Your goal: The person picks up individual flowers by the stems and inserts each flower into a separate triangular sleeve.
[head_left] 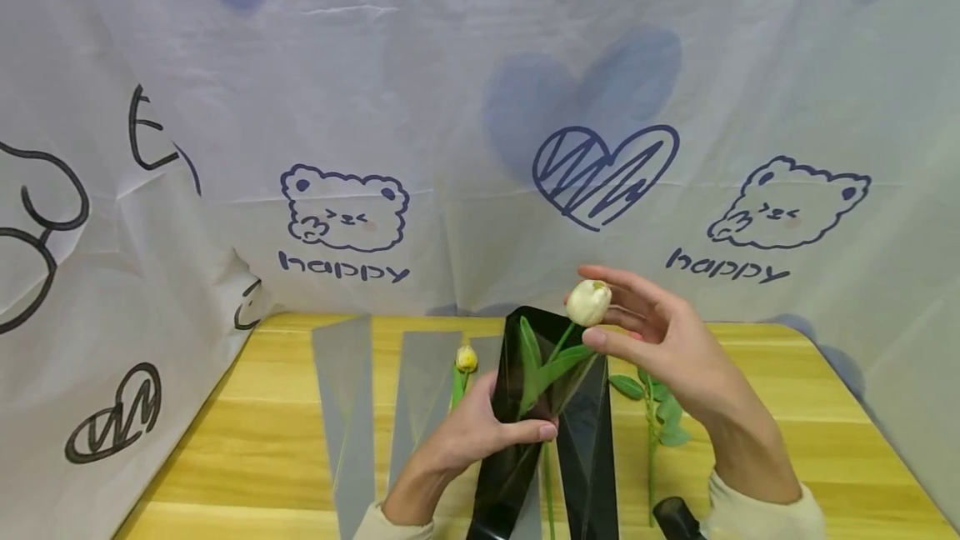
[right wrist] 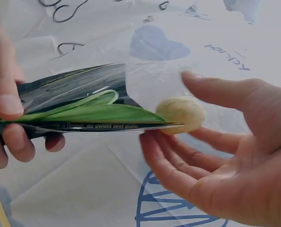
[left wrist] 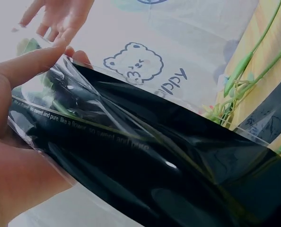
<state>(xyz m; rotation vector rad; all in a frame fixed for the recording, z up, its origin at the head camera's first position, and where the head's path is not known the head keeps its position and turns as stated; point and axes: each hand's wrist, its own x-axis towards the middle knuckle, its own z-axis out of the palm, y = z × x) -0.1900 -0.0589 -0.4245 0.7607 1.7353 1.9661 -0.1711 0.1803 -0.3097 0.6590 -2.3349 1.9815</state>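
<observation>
My left hand (head_left: 480,432) grips a black and clear flower sleeve (head_left: 502,486) around its middle, thumb across the front. A white tulip (head_left: 588,303) with green leaves stands in the sleeve, its bloom leaning out at the open top. In the right wrist view the bloom (right wrist: 182,114) sits at the sleeve's mouth. Around the bloom my right hand (head_left: 678,348) is spread, the thumb apart from it and the fingers under or behind it; whether they touch it I cannot tell. Printed lettering runs along the sleeve (left wrist: 107,137) in the left wrist view.
On the wooden table (head_left: 255,415) lie grey flat sleeves (head_left: 348,407), another black sleeve (head_left: 592,465), a yellow tulip (head_left: 466,358) and a green leafy stem (head_left: 651,432). A dark object (head_left: 675,517) is by the right sleeve. Behind hangs a printed white cloth (head_left: 442,107).
</observation>
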